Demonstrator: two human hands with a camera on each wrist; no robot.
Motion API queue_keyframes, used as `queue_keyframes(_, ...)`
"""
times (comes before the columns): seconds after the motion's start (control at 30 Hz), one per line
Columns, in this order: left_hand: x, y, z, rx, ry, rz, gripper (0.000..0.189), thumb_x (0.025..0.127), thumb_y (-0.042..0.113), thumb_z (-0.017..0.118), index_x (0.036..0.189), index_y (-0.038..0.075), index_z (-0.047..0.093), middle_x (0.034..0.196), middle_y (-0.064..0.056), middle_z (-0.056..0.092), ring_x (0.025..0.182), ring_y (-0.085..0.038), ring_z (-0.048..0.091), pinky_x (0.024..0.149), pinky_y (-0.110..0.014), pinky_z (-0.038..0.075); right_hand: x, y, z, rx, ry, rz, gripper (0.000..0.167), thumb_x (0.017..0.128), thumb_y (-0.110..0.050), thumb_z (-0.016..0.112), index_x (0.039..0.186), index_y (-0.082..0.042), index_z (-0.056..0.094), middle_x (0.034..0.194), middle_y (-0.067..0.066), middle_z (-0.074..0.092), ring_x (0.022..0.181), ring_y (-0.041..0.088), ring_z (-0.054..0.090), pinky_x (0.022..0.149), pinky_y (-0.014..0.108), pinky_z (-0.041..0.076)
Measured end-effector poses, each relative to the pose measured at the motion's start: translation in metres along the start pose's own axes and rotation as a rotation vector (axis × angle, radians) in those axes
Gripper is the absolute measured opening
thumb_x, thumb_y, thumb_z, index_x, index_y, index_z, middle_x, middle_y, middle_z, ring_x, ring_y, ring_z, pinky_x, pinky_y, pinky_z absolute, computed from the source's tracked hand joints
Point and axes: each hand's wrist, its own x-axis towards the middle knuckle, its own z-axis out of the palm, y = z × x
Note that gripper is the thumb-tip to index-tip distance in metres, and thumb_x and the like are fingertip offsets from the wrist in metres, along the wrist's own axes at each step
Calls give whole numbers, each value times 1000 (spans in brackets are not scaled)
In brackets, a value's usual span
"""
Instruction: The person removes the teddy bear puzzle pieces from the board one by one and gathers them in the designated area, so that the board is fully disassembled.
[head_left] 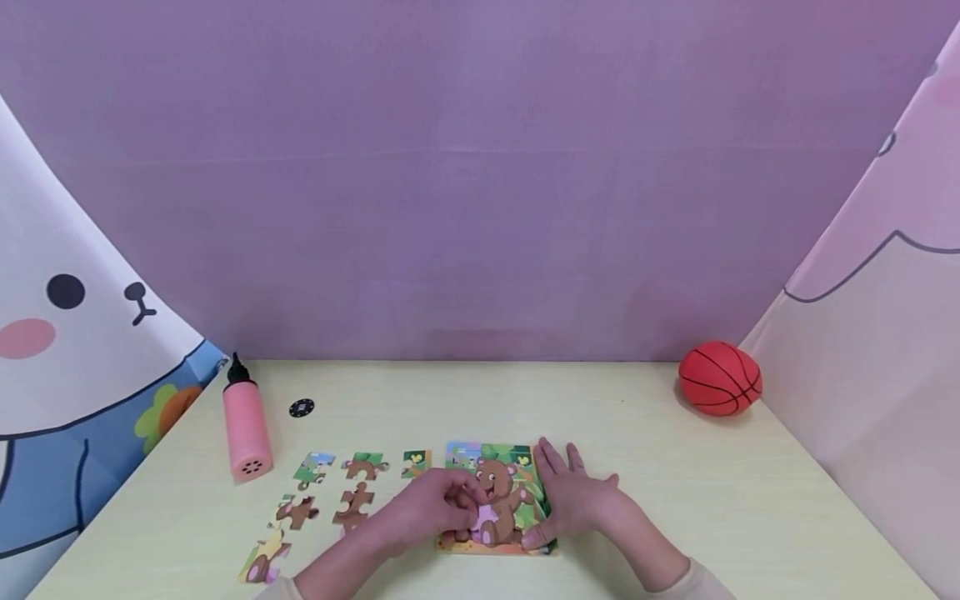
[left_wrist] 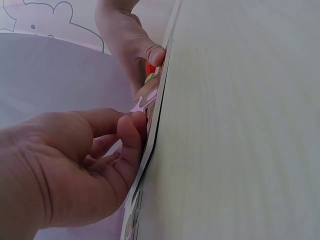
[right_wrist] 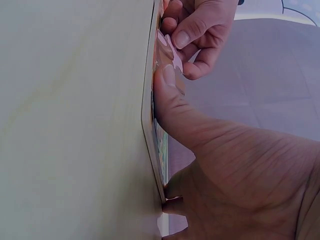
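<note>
A bear jigsaw board (head_left: 502,550) lies flat near the table's front. My left hand (head_left: 435,508) is over its left part, thumb and fingertips pinching a brown and lilac puzzle piece (right_wrist: 177,59) at the bear's middle. That piece stands slightly raised in the right wrist view, and the fingers partly hide it. My right hand (head_left: 573,500) rests along the board's right edge with fingers stretched out and thumb on the lower right corner. Loose puzzle pieces, among them a brown one (head_left: 354,502) and a green-blue one (head_left: 315,468), lie left of the board.
A pink hand pump (head_left: 248,429) with a black nozzle lies at the left, beside a small black disc (head_left: 302,407). At the back right sits a red toy basketball (head_left: 720,379). A purple cloth (head_left: 480,208) hangs behind the table.
</note>
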Motion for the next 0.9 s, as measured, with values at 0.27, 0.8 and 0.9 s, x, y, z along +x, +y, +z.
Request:
queue_keyframes(0.27, -2, 0, 1, -3, 37, 0, 14, 88, -5, 68, 100, 4, 69, 82, -11, 65, 63, -18, 60, 49, -22, 48, 1, 1, 0, 0, 1, -3, 131, 64, -63, 84, 160, -3, 18, 168, 13, 9, 149, 50, 6, 88, 91, 13)
queue_keyframes(0.8, -12, 0, -8, -18, 84, 18, 14, 88, 0, 71, 101, 6, 69, 83, -8, 65, 63, -16, 57, 51, -23, 49, 1, 2, 2, 10, 1, 4, 130, 65, -65, 83, 160, -3, 19, 168, 13, 9, 149, 49, 6, 90, 91, 12)
queue_keyframes(0.9, -17, -2, -12, -22, 84, 16, 14, 89, 2, 71, 102, 5, 69, 84, -8, 65, 62, -16, 55, 51, -22, 48, 1, 2, 1, 10, 2, 6, 131, 64, -65, 83, 160, -3, 19, 168, 13, 9, 149, 49, 6, 90, 91, 11)
